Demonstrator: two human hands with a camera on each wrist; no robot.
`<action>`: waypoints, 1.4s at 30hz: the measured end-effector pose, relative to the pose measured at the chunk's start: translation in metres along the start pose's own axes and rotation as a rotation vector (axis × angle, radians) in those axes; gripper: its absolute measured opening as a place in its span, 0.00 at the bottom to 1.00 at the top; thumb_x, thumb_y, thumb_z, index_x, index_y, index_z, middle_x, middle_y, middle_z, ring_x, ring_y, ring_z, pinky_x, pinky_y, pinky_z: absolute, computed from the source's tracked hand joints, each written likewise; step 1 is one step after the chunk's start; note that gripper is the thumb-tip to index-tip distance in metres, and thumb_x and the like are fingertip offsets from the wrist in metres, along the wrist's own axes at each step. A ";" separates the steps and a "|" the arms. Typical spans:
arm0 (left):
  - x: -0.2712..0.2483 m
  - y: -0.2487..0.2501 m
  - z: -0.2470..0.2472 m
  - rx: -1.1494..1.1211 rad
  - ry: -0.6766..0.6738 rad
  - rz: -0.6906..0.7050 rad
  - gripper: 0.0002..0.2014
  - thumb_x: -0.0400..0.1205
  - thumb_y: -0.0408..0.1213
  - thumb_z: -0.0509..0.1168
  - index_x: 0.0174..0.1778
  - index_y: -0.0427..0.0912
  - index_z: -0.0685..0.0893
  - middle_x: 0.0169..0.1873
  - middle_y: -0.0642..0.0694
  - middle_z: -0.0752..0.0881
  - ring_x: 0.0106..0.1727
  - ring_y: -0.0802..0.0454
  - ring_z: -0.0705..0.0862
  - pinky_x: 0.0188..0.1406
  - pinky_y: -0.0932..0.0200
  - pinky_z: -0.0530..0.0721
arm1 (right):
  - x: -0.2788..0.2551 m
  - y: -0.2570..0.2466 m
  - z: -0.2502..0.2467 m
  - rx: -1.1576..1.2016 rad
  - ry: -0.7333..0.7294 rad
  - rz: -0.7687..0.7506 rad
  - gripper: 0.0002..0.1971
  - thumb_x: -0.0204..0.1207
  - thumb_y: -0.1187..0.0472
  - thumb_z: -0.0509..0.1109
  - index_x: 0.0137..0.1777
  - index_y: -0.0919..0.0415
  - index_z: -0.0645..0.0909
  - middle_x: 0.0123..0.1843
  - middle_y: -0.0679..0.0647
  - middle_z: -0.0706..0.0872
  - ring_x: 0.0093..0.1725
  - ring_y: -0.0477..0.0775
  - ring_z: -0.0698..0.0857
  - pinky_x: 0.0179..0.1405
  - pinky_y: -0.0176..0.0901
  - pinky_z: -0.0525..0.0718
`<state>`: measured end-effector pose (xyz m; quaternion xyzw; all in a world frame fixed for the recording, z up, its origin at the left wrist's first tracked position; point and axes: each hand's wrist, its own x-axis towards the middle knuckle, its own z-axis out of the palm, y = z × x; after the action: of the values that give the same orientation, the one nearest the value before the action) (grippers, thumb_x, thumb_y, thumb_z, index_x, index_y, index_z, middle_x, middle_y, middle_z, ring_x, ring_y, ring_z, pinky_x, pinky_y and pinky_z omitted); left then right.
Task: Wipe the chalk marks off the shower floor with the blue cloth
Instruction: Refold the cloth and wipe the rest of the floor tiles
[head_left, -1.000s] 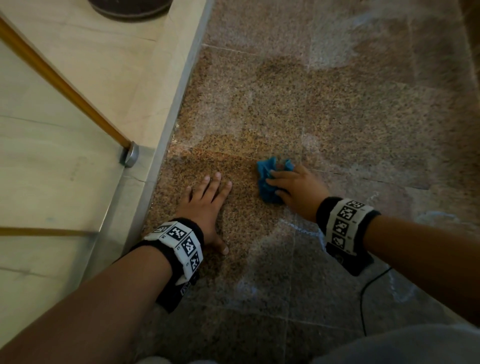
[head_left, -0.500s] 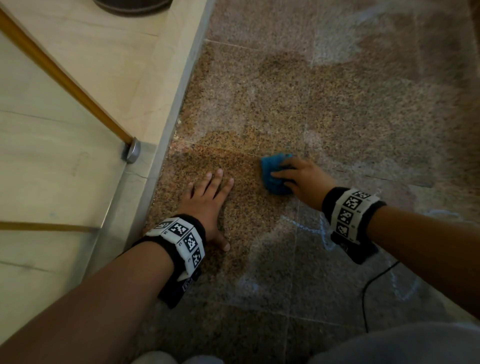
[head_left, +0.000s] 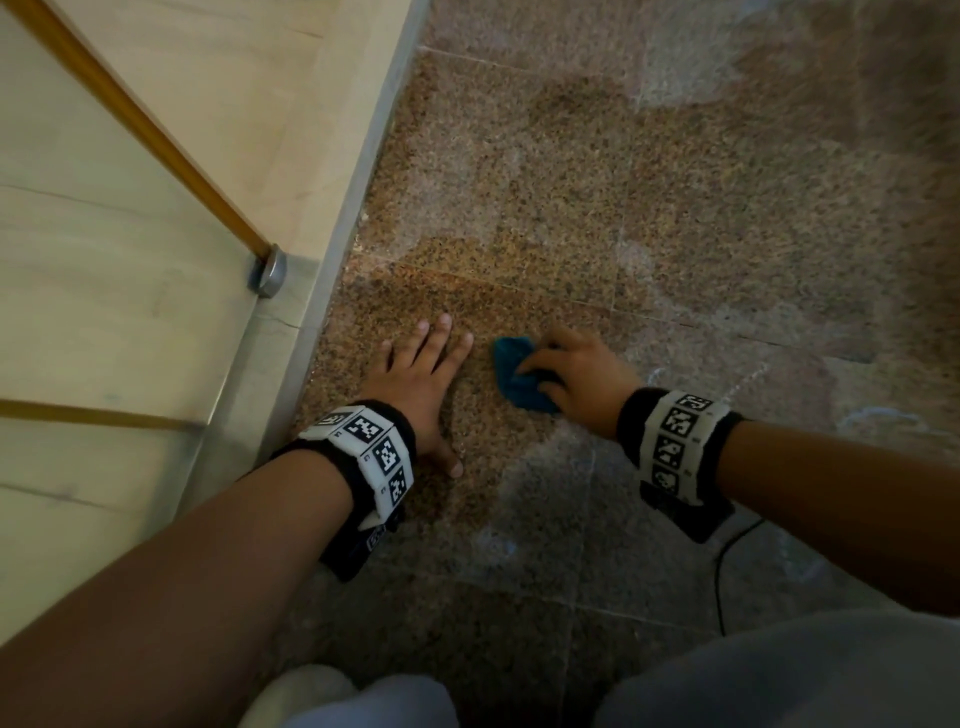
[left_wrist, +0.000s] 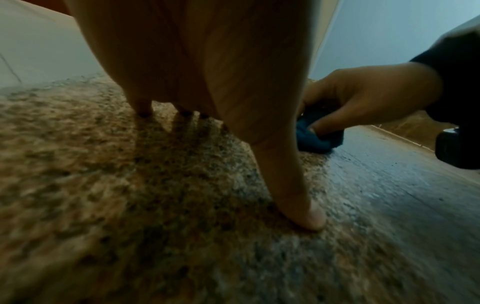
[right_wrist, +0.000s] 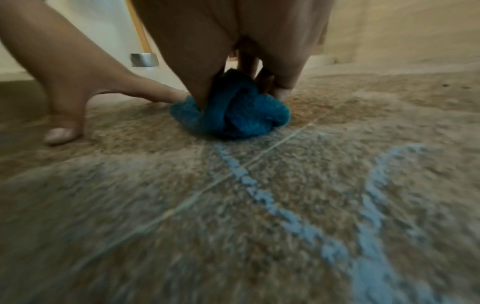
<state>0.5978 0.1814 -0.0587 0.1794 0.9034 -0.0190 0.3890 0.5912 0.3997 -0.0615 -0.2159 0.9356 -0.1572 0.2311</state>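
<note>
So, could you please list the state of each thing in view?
Crumpled blue cloth: bunched, pressed on the floor.
Right hand: grips the cloth.
Left hand: flat, fingers spread on the floor.
Pale blue chalk marks: partly unwiped.
Speckled brown stone floor: patchy, smeared.

Left hand (head_left: 415, 384) flat on speckled shower floor (head_left: 675, 218), right hand (head_left: 582, 379) gripping bunched blue cloth (head_left: 511, 379), faint chalk marks (head_left: 748, 376)

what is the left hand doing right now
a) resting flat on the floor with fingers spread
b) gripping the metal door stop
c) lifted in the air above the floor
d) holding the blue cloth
a: the left hand lies palm down with straight, spread fingers on the speckled shower floor, while the right hand holds the blue cloth beside it.
</note>
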 end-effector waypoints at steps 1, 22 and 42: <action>0.001 0.000 0.000 0.002 0.001 0.000 0.73 0.60 0.68 0.76 0.79 0.53 0.23 0.80 0.48 0.22 0.82 0.44 0.28 0.82 0.37 0.39 | -0.001 0.000 0.000 -0.042 -0.004 0.036 0.18 0.80 0.61 0.64 0.69 0.53 0.77 0.68 0.57 0.72 0.66 0.63 0.71 0.67 0.52 0.71; -0.012 -0.003 0.014 0.154 -0.080 0.077 0.76 0.57 0.69 0.77 0.77 0.54 0.19 0.74 0.43 0.15 0.77 0.41 0.19 0.74 0.32 0.27 | -0.040 -0.051 0.045 -0.032 -0.390 -0.738 0.12 0.66 0.68 0.77 0.50 0.59 0.88 0.50 0.59 0.86 0.49 0.67 0.83 0.47 0.53 0.83; -0.011 -0.007 0.015 0.148 -0.047 0.075 0.75 0.56 0.71 0.76 0.76 0.58 0.19 0.75 0.46 0.16 0.78 0.43 0.21 0.76 0.33 0.29 | -0.046 -0.040 0.058 -0.026 -0.142 -0.687 0.18 0.60 0.66 0.83 0.51 0.56 0.88 0.49 0.56 0.85 0.43 0.63 0.84 0.37 0.51 0.86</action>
<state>0.6126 0.1686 -0.0619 0.2408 0.8827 -0.0755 0.3964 0.6704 0.3765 -0.0779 -0.5316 0.7917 -0.1984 0.2265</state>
